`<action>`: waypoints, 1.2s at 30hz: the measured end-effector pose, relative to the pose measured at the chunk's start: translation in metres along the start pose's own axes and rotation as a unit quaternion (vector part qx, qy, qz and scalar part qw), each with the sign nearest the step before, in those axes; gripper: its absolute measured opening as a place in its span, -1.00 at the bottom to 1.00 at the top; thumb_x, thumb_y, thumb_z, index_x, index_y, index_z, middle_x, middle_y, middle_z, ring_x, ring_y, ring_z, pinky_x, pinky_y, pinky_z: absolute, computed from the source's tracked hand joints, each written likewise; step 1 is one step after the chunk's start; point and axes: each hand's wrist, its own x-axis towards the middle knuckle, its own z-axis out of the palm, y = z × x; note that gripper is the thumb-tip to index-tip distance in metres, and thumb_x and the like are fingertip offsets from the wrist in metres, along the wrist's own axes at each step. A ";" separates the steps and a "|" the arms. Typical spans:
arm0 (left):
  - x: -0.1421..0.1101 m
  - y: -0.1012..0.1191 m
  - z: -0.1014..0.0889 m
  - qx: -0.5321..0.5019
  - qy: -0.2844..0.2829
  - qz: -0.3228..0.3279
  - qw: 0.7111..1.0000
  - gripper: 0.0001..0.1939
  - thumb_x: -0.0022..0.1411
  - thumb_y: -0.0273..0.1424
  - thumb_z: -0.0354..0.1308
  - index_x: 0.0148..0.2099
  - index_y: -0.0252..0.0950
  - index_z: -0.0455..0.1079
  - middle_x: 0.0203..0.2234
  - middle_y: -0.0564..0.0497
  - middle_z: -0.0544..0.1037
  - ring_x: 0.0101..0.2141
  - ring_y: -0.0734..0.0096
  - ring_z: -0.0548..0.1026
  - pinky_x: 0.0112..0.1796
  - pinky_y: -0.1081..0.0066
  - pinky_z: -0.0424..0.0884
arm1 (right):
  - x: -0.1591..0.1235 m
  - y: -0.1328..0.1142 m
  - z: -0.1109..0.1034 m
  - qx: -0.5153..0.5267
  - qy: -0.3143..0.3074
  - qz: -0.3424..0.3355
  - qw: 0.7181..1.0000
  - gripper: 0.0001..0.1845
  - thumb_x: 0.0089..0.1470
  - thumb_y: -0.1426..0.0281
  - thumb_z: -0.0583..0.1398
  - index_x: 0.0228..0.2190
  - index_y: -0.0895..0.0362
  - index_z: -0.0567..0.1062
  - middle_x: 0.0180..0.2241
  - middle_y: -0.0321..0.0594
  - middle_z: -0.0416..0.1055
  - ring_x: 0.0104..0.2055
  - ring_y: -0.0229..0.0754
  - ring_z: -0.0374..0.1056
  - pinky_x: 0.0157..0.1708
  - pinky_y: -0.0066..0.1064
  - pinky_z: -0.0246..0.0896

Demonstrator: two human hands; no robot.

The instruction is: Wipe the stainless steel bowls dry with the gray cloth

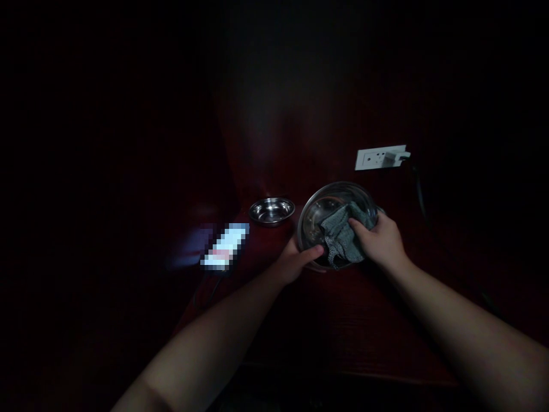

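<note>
A shiny metal bowl (314, 216) is held tilted above the dark red table, its inside turned toward me. My left hand (297, 260) grips its lower left rim, with the thumb over the edge and the fingers hidden behind. A grey-green cloth (346, 232) lies bunched inside the bowl. My right hand (382, 240) is closed on the cloth at the bowl's right side, thumb pressing it against the inner wall; its other fingers are mostly hidden. Left of the bowl, a smaller shallow steel bowl (272, 212) stands upright on the table.
A lit phone (225, 247), its screen blurred out, lies at the left with a thin cable (211, 292) near it. On the back wall is a white socket plate (369, 158) with a plug and a dark cord (419, 191) hanging down. The surroundings are very dark.
</note>
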 end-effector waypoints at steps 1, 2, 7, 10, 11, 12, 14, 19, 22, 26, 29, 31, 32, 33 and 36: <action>-0.001 -0.001 -0.001 -0.010 -0.005 -0.025 1.000 -0.16 -0.03 -0.18 0.29 0.25 -0.26 0.04 0.07 -0.29 0.36 -0.14 0.02 0.50 -0.27 0.15 0.49 | 0.001 0.000 0.000 -0.003 0.001 0.002 1.000 -0.64 -0.10 0.23 0.22 -0.29 0.22 0.50 -0.30 -0.05 0.50 -0.27 -0.01 0.43 -0.21 -0.17 0.31; -0.001 -0.001 -0.002 -0.018 -0.011 -0.044 0.999 -0.14 -0.02 -0.16 0.28 0.26 -0.24 0.01 0.07 -0.31 0.36 -0.18 0.03 0.52 -0.34 0.18 0.51 | 0.001 0.001 -0.001 -0.003 0.001 0.003 1.000 -0.63 -0.11 0.23 0.22 -0.28 0.23 0.50 -0.30 -0.04 0.50 -0.27 -0.01 0.43 -0.21 -0.17 0.31; 0.001 -0.004 -0.006 -0.036 -0.024 -0.058 0.997 -0.21 0.00 -0.17 0.28 0.22 -0.23 0.06 -0.04 -0.28 0.45 -0.28 0.10 0.55 -0.42 0.24 0.53 | 0.003 0.004 0.000 0.011 -0.018 0.008 1.000 -0.58 -0.11 0.21 0.23 -0.23 0.23 0.50 -0.26 -0.03 0.51 -0.23 0.01 0.43 -0.18 -0.14 0.31; 0.004 -0.006 -0.006 -0.061 0.005 -0.073 0.995 -0.26 0.03 -0.14 0.24 0.19 -0.27 0.10 -0.11 -0.27 0.49 -0.32 0.12 0.56 -0.44 0.24 0.52 | 0.003 0.006 0.001 0.023 -0.054 0.038 0.998 -0.54 -0.10 0.16 0.22 -0.21 0.22 0.49 -0.25 -0.02 0.50 -0.22 0.02 0.43 -0.19 -0.11 0.31; 0.004 -0.006 -0.005 -0.072 0.017 -0.078 0.994 -0.29 0.04 -0.13 0.22 0.18 -0.30 0.12 -0.13 -0.27 0.50 -0.31 0.11 0.55 -0.44 0.24 0.52 | 0.003 0.007 0.001 0.035 -0.069 0.046 0.996 -0.52 -0.09 0.14 0.22 -0.20 0.22 0.49 -0.25 -0.03 0.50 -0.22 0.02 0.43 -0.19 -0.10 0.32; 0.005 -0.006 -0.005 -0.083 0.025 -0.080 0.993 -0.32 0.06 -0.11 0.20 0.16 -0.32 0.16 -0.15 -0.27 0.51 -0.31 0.10 0.55 -0.44 0.23 0.52 | 0.003 0.007 0.002 0.050 -0.084 0.051 0.994 -0.51 -0.09 0.13 0.22 -0.18 0.21 0.48 -0.25 -0.03 0.50 -0.22 0.02 0.44 -0.19 -0.09 0.32; 0.006 -0.005 -0.004 -0.104 0.031 -0.086 0.990 -0.38 0.09 -0.10 0.16 0.10 -0.37 0.23 -0.20 -0.27 0.53 -0.28 0.08 0.55 -0.40 0.21 0.51 | 0.002 0.006 0.002 0.085 -0.109 0.050 0.989 -0.48 -0.11 0.12 0.24 -0.16 0.20 0.47 -0.23 -0.04 0.50 -0.20 0.02 0.43 -0.18 -0.08 0.32; 0.006 -0.003 -0.004 -0.123 0.014 -0.099 0.987 -0.44 0.13 -0.09 0.12 0.04 -0.40 0.29 -0.24 -0.28 0.54 -0.26 0.06 0.54 -0.33 0.15 0.50 | 0.001 0.003 0.002 0.146 -0.132 0.075 0.978 -0.46 -0.20 0.24 0.31 -0.14 0.17 0.42 -0.19 -0.04 0.49 -0.18 0.03 0.44 -0.19 -0.06 0.35; 0.006 -0.004 -0.004 -0.114 0.018 -0.095 0.989 -0.42 0.12 -0.12 0.15 0.09 -0.37 0.25 -0.21 -0.28 0.53 -0.27 0.07 0.54 -0.37 0.17 0.51 | 0.001 0.005 0.003 0.150 -0.144 0.108 0.972 -0.50 -0.23 0.34 0.29 -0.16 0.18 0.41 -0.25 -0.06 0.50 -0.26 0.00 0.45 -0.26 -0.09 0.38; 0.004 -0.005 -0.004 -0.104 0.020 -0.080 0.991 -0.40 0.10 -0.17 0.19 0.14 -0.29 0.18 -0.12 -0.26 0.50 -0.23 0.06 0.54 -0.40 0.22 0.52 | 0.004 0.009 0.005 0.132 -0.140 0.091 0.977 -0.59 -0.23 0.41 0.25 -0.22 0.18 0.43 -0.27 -0.09 0.51 -0.25 0.00 0.45 -0.22 -0.08 0.36; 0.004 -0.005 -0.003 -0.101 0.014 -0.072 0.992 -0.40 0.10 -0.19 0.20 0.14 -0.27 0.17 -0.08 -0.26 0.48 -0.19 0.05 0.53 -0.38 0.22 0.53 | 0.005 0.011 0.006 0.130 -0.126 0.063 0.981 -0.60 -0.22 0.39 0.24 -0.23 0.18 0.43 -0.26 -0.08 0.51 -0.23 0.01 0.45 -0.20 -0.06 0.35; 0.004 -0.006 -0.003 -0.099 0.009 -0.070 0.993 -0.41 0.10 -0.20 0.20 0.14 -0.26 0.17 -0.08 -0.26 0.48 -0.19 0.05 0.53 -0.38 0.22 0.53 | 0.005 0.012 0.006 0.124 -0.119 0.060 0.983 -0.59 -0.21 0.38 0.24 -0.22 0.18 0.43 -0.25 -0.08 0.51 -0.24 0.01 0.45 -0.21 -0.05 0.35; 0.004 -0.006 -0.003 -0.098 0.006 -0.069 0.993 -0.40 0.09 -0.20 0.21 0.14 -0.26 0.17 -0.08 -0.26 0.49 -0.20 0.05 0.53 -0.39 0.22 0.54 | 0.005 0.012 0.006 0.119 -0.115 0.059 0.984 -0.60 -0.21 0.38 0.24 -0.22 0.17 0.43 -0.25 -0.07 0.51 -0.25 0.01 0.45 -0.21 -0.05 0.35; 0.005 -0.006 -0.003 -0.098 0.002 -0.068 0.993 -0.40 0.08 -0.20 0.22 0.13 -0.26 0.17 -0.09 -0.25 0.49 -0.20 0.05 0.53 -0.38 0.22 0.54 | 0.004 0.013 0.006 0.114 -0.111 0.057 0.986 -0.61 -0.20 0.38 0.24 -0.22 0.17 0.43 -0.26 -0.07 0.51 -0.25 0.01 0.45 -0.21 -0.05 0.35; 0.005 -0.007 -0.004 -0.096 -0.002 -0.070 0.993 -0.41 0.06 -0.21 0.23 0.11 -0.26 0.19 -0.08 -0.26 0.48 -0.19 0.04 0.53 -0.37 0.20 0.54 | 0.005 0.014 0.006 0.092 -0.104 0.054 0.989 -0.62 -0.18 0.38 0.23 -0.22 0.17 0.44 -0.26 -0.06 0.50 -0.24 0.02 0.45 -0.19 -0.05 0.34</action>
